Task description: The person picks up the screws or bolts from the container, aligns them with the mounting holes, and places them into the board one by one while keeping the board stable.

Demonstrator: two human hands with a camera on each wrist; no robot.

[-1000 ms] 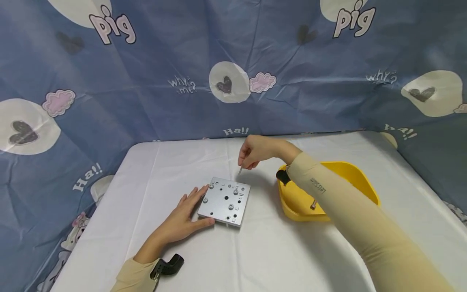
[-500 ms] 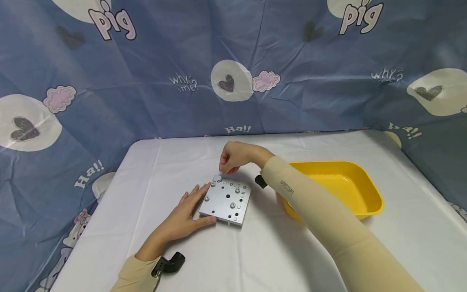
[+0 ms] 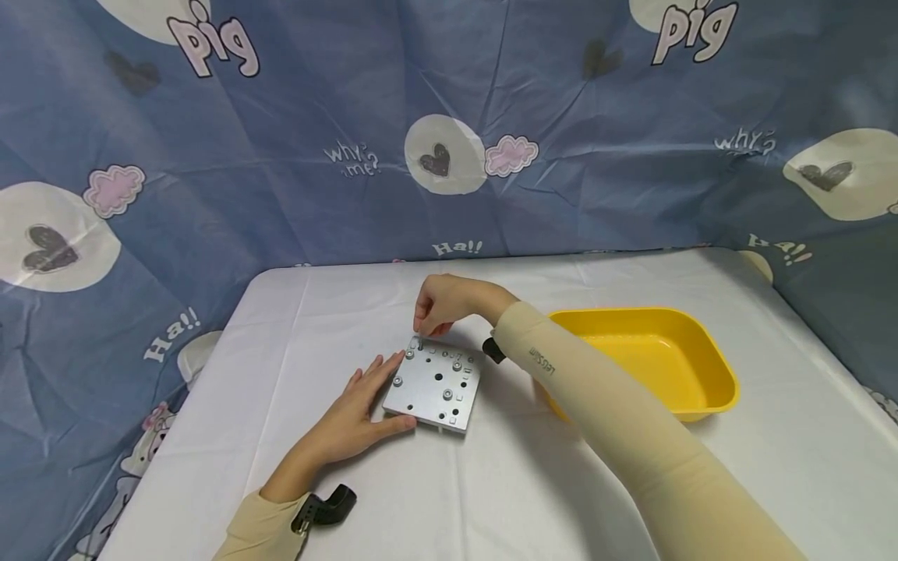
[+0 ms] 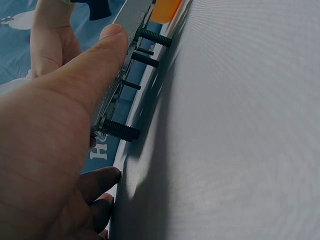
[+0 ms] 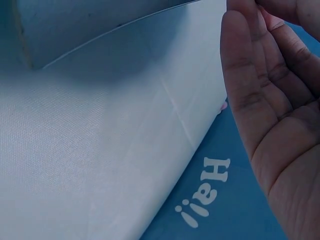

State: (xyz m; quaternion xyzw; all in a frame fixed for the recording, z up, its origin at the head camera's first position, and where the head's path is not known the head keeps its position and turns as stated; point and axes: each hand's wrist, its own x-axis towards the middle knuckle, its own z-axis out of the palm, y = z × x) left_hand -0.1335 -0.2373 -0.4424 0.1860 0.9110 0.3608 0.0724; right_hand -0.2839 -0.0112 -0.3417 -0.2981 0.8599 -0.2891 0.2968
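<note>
Protruding bolts beneath plate

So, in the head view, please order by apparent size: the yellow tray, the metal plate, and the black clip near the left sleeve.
1. yellow tray, clearly the largest, though the right arm covers part of it.
2. metal plate.
3. black clip, the smallest, even though it lies nearest the camera.

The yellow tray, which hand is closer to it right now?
Right. The right hand hangs over the far corner of the metal plate, which lies left of the yellow tray. The left hand rests on the plate's opposite edge, farther from the tray.
</note>
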